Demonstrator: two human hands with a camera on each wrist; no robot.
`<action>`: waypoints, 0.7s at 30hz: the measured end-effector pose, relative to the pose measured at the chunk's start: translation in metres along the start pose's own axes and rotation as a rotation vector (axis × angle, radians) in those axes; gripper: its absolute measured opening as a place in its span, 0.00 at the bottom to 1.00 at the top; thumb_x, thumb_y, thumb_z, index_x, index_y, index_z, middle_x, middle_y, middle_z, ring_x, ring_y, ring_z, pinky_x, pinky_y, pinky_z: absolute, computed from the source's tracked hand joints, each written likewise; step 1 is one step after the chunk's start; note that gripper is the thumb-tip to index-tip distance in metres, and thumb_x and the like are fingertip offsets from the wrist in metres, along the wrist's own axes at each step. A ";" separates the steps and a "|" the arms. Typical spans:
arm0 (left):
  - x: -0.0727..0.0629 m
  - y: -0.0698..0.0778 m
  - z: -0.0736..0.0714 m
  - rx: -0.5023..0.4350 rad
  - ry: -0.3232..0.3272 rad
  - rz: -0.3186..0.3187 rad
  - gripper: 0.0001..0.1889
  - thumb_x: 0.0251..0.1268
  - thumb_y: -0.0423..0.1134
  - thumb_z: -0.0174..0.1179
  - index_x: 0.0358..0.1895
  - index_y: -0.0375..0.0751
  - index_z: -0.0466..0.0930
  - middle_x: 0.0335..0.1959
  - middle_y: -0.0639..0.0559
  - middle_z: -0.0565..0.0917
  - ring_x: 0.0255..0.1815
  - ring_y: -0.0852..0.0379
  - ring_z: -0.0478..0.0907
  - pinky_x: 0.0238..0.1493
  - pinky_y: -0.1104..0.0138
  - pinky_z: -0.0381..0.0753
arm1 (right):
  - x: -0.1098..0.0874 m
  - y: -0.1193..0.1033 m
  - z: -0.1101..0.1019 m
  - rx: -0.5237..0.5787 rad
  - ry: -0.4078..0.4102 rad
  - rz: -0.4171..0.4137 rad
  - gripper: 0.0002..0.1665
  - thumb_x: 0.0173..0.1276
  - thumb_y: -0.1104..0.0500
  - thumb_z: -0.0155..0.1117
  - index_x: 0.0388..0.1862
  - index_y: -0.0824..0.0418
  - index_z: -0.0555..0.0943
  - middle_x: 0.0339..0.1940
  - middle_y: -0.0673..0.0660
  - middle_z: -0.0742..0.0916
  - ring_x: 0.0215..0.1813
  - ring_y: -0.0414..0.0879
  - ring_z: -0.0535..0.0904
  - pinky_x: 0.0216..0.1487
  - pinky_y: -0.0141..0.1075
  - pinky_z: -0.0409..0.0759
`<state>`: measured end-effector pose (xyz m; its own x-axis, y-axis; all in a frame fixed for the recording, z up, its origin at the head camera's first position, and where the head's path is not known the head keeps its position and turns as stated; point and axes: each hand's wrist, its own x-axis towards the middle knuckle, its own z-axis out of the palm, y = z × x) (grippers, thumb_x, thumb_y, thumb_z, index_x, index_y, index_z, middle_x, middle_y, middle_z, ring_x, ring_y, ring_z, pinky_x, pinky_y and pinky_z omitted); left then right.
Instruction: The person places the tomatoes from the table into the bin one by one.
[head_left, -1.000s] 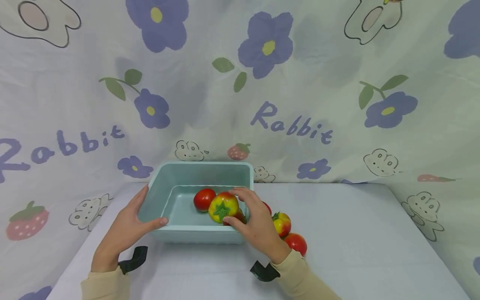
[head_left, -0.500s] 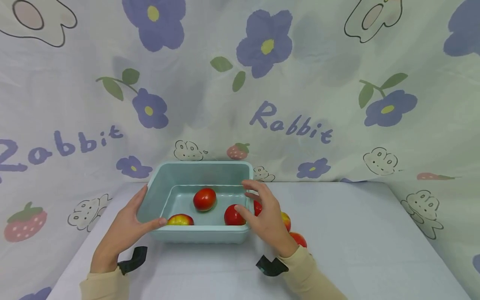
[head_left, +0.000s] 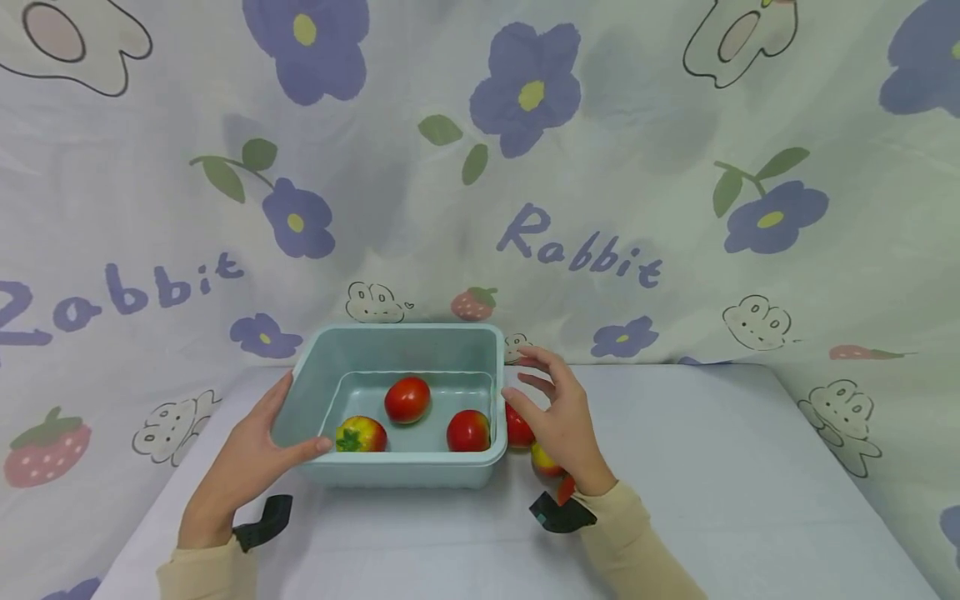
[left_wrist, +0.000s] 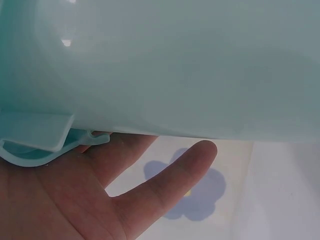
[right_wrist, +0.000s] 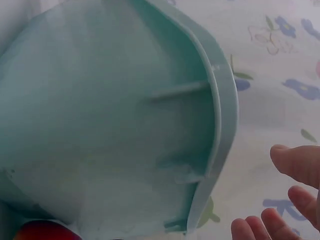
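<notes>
A pale teal plastic bin (head_left: pixel 405 471) sits on the white table. My left hand (head_left: pixel 243 467) holds its front left corner, thumb over the front rim and fingers along the outer left side; in the left wrist view that hand (left_wrist: pixel 125 195) lies against the bin wall (left_wrist: pixel 190 75). Inside are a red tomato (head_left: pixel 407 400), another red tomato (head_left: pixel 468 431) at the right, and a yellow-red fruit with a green calyx (head_left: pixel 362 434) at the front left. My right hand (head_left: pixel 558 417), holding nothing, hovers beyond the right rim with its fingers loosely bent and apart.
Right of the bin and partly hidden by my right hand lie a red fruit (head_left: pixel 519 427), a yellow-red fruit (head_left: pixel 545 461) and a sliver of another red one (head_left: pixel 566 489). Behind the table hangs a cloth (head_left: pixel 420 208) printed with flowers and rabbits.
My right hand has let go of the yellow-red fruit inside the bin, which now lies at the front left. It has moved right, out over the rim. The left hand stays put.
</notes>
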<state>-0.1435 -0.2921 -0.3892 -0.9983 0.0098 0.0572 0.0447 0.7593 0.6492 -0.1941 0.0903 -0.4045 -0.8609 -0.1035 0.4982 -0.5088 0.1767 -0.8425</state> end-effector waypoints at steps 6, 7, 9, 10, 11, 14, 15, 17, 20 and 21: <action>0.000 0.000 0.001 -0.005 -0.002 -0.004 0.60 0.59 0.54 0.71 0.83 0.45 0.35 0.80 0.30 0.48 0.72 0.23 0.54 0.59 0.23 0.59 | 0.004 0.009 -0.007 -0.005 0.007 0.100 0.34 0.66 0.59 0.73 0.69 0.58 0.72 0.66 0.56 0.79 0.63 0.52 0.79 0.62 0.43 0.78; 0.000 0.000 0.000 -0.004 -0.003 -0.005 0.60 0.59 0.54 0.71 0.83 0.45 0.35 0.80 0.30 0.48 0.72 0.23 0.54 0.59 0.23 0.59 | 0.004 0.010 -0.008 0.000 0.006 0.114 0.34 0.66 0.59 0.73 0.69 0.58 0.72 0.66 0.56 0.79 0.64 0.53 0.78 0.63 0.44 0.78; 0.000 0.000 0.000 -0.002 -0.002 -0.004 0.60 0.59 0.54 0.71 0.83 0.45 0.35 0.80 0.30 0.48 0.72 0.23 0.54 0.59 0.23 0.58 | 0.005 0.012 -0.009 0.000 0.002 0.141 0.33 0.66 0.58 0.73 0.69 0.56 0.72 0.67 0.56 0.78 0.65 0.54 0.78 0.63 0.45 0.78; 0.000 0.000 0.000 -0.002 -0.002 -0.003 0.60 0.58 0.54 0.71 0.83 0.44 0.35 0.80 0.30 0.48 0.72 0.23 0.54 0.59 0.23 0.58 | 0.005 0.013 -0.009 0.002 -0.001 0.154 0.34 0.66 0.58 0.73 0.69 0.56 0.72 0.67 0.56 0.78 0.65 0.55 0.77 0.63 0.46 0.78; 0.000 0.000 0.000 -0.001 -0.002 -0.002 0.60 0.58 0.54 0.71 0.82 0.43 0.35 0.80 0.30 0.48 0.72 0.23 0.54 0.59 0.23 0.58 | 0.005 0.015 -0.010 0.009 -0.003 0.165 0.34 0.66 0.57 0.73 0.69 0.56 0.72 0.67 0.56 0.78 0.65 0.56 0.77 0.64 0.48 0.77; -0.001 -0.001 0.000 0.005 -0.002 -0.002 0.61 0.58 0.55 0.71 0.82 0.41 0.35 0.80 0.29 0.48 0.73 0.23 0.54 0.60 0.23 0.59 | 0.005 0.020 -0.010 0.016 -0.010 0.213 0.34 0.67 0.56 0.73 0.69 0.54 0.72 0.67 0.55 0.78 0.66 0.56 0.76 0.64 0.49 0.77; -0.001 -0.001 0.000 0.006 -0.001 -0.001 0.61 0.58 0.55 0.72 0.82 0.41 0.35 0.80 0.29 0.48 0.73 0.23 0.54 0.60 0.24 0.59 | 0.006 0.021 -0.010 0.018 -0.011 0.233 0.33 0.67 0.56 0.73 0.69 0.54 0.73 0.67 0.55 0.78 0.66 0.55 0.76 0.65 0.48 0.77; -0.001 -0.001 0.000 0.008 0.002 0.003 0.61 0.58 0.55 0.72 0.82 0.40 0.35 0.79 0.28 0.48 0.72 0.23 0.54 0.60 0.24 0.59 | 0.006 0.025 -0.011 0.024 -0.012 0.270 0.33 0.67 0.55 0.72 0.69 0.53 0.73 0.67 0.54 0.78 0.66 0.53 0.76 0.65 0.46 0.77; -0.001 0.000 0.000 0.009 0.006 0.012 0.61 0.58 0.55 0.71 0.82 0.40 0.36 0.79 0.28 0.49 0.72 0.23 0.54 0.60 0.24 0.59 | 0.007 0.030 -0.011 0.027 -0.016 0.316 0.33 0.67 0.54 0.72 0.70 0.51 0.73 0.67 0.54 0.79 0.66 0.52 0.77 0.64 0.43 0.77; -0.001 0.000 0.000 0.009 0.005 0.013 0.61 0.58 0.55 0.71 0.82 0.40 0.36 0.79 0.28 0.48 0.72 0.23 0.54 0.60 0.24 0.59 | 0.007 0.031 -0.011 0.029 -0.019 0.327 0.33 0.67 0.54 0.72 0.70 0.51 0.73 0.67 0.54 0.79 0.67 0.52 0.77 0.64 0.43 0.77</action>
<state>-0.1425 -0.2927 -0.3891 -0.9975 0.0161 0.0694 0.0570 0.7651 0.6414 -0.2154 0.1062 -0.4247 -0.9784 -0.0637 0.1966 -0.2049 0.1758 -0.9629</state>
